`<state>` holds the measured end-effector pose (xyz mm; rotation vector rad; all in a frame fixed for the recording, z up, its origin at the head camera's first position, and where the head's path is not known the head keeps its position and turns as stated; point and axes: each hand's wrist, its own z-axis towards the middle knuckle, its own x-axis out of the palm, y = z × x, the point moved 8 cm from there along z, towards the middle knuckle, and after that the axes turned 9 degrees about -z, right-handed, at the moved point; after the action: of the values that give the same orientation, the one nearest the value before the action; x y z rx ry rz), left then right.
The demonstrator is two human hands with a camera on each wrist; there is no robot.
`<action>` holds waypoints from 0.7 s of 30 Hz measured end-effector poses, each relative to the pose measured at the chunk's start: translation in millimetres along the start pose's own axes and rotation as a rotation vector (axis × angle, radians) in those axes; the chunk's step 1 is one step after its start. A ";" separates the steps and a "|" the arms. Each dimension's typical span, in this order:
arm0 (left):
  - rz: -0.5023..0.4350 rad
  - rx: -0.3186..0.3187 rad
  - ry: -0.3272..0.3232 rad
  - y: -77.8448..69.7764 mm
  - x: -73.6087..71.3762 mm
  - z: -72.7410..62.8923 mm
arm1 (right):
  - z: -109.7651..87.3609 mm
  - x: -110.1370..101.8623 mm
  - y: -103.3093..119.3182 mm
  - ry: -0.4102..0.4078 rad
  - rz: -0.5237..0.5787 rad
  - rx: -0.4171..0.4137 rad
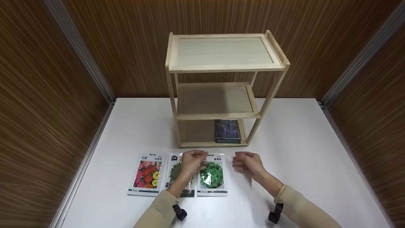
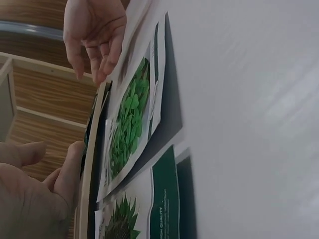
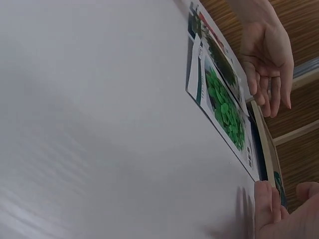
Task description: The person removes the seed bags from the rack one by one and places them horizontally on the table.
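Observation:
Three seed packets lie in a row on the white table: one with red and yellow flowers [image 1: 147, 174], a sunflower one [image 1: 175, 171] partly covered by my left hand, and a green-leaf one [image 1: 211, 175]. My left hand [image 1: 192, 163] hovers over the middle and right packets, fingers loosely bent, holding nothing. To the right of the green-leaf packet, my right hand [image 1: 248, 162] is held above the table with nothing in it; its fingers are also loosely bent in the right wrist view. A packet with purple flowers [image 1: 227, 130] rests on the rack's bottom shelf, right side.
Behind the packets stands a three-tier wooden rack [image 1: 218, 116]. The white table [image 1: 300, 142] is bounded by wood-grain panels [image 1: 133, 47] at the back and both sides, with metal strips in the corners.

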<state>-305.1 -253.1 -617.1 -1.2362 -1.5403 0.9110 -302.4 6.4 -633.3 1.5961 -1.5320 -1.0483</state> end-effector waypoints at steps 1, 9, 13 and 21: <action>-0.022 -0.013 -0.004 1.2 0.7 1.4 | 2.2 0.0 -0.2 0.004 0.024 0.006; -0.109 -0.064 -0.036 8.3 6.3 11.8 | 21.1 2.2 -1.7 0.021 0.172 0.062; -0.119 -0.064 -0.036 9.4 12.2 15.7 | 28.3 2.7 -2.6 0.024 0.223 0.098; -0.156 -0.068 -0.045 15.6 21.6 25.6 | 36.3 6.4 -1.5 0.046 0.220 0.148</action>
<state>-326.4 -228.5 -634.7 -1.1316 -1.6903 0.7957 -334.3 2.2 -651.3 1.4956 -1.7423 -0.7891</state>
